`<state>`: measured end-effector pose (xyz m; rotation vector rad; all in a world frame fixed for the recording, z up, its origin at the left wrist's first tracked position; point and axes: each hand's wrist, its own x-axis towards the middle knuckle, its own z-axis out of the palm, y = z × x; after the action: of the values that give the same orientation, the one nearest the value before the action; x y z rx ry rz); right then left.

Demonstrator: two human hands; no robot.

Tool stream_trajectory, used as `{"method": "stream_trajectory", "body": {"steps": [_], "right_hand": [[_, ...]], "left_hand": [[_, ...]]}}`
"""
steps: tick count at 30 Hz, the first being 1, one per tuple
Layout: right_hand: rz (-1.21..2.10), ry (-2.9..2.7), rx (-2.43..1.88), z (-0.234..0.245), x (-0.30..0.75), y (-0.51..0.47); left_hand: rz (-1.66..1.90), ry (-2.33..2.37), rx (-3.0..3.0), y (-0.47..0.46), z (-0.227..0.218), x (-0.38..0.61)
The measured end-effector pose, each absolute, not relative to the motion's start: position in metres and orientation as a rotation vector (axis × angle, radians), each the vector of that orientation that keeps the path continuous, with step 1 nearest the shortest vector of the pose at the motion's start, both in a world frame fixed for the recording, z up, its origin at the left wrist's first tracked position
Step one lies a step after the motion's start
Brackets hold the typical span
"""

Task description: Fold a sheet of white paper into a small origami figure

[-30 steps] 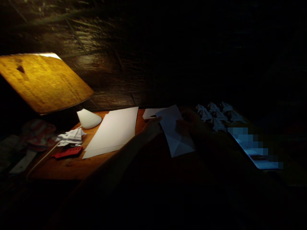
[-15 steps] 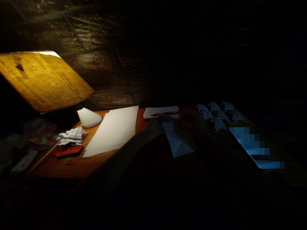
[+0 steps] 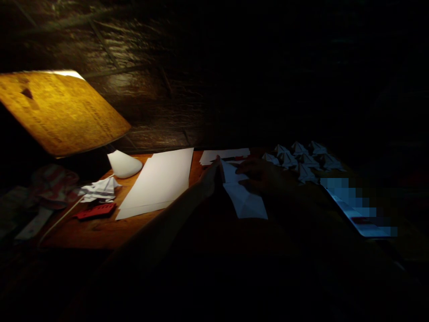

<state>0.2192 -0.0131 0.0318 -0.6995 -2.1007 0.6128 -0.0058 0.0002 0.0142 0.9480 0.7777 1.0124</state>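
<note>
A small sheet of white paper with crease lines lies in shadow at the middle of the table, its far part folded with a flap raised on the left. At that raised left edge, my left hand grips the paper between thumb and fingers. From the right, my right hand reaches over the paper, fingers apart and touching its upper surface. Darkness hides much of both hands. Close beyond my right hand stand several folded paper figures.
Large white sheets lie left of centre. Smaller papers with a dark and red tool on top lie at the back. A lit lamp, a crumpled paper, a red object and a cord are left; a glowing phone-like screen is right.
The paper has shifted slightly left, and its far left edge now stands up as a flap. My right hand has moved left onto the paper, uncovering another paper figure behind.
</note>
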Motion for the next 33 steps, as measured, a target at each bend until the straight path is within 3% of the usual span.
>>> {"method": "stream_trajectory", "body": {"steps": [8, 18, 33], "right_hand": [[0.532, -2.114, -0.663, 0.029, 0.217, -0.011], [0.987, -1.785, -0.884, 0.03, 0.209, -0.012], [1.228, -1.75, -1.031, 0.029, 0.214, -0.012]], "left_hand": [[1.062, 0.934, 1.141, -0.011, 0.026, -0.004], [1.16, 0.844, 1.064, -0.007, 0.017, 0.001], [1.387, 0.968, 1.132, -0.001, 0.019, -0.001]]}}
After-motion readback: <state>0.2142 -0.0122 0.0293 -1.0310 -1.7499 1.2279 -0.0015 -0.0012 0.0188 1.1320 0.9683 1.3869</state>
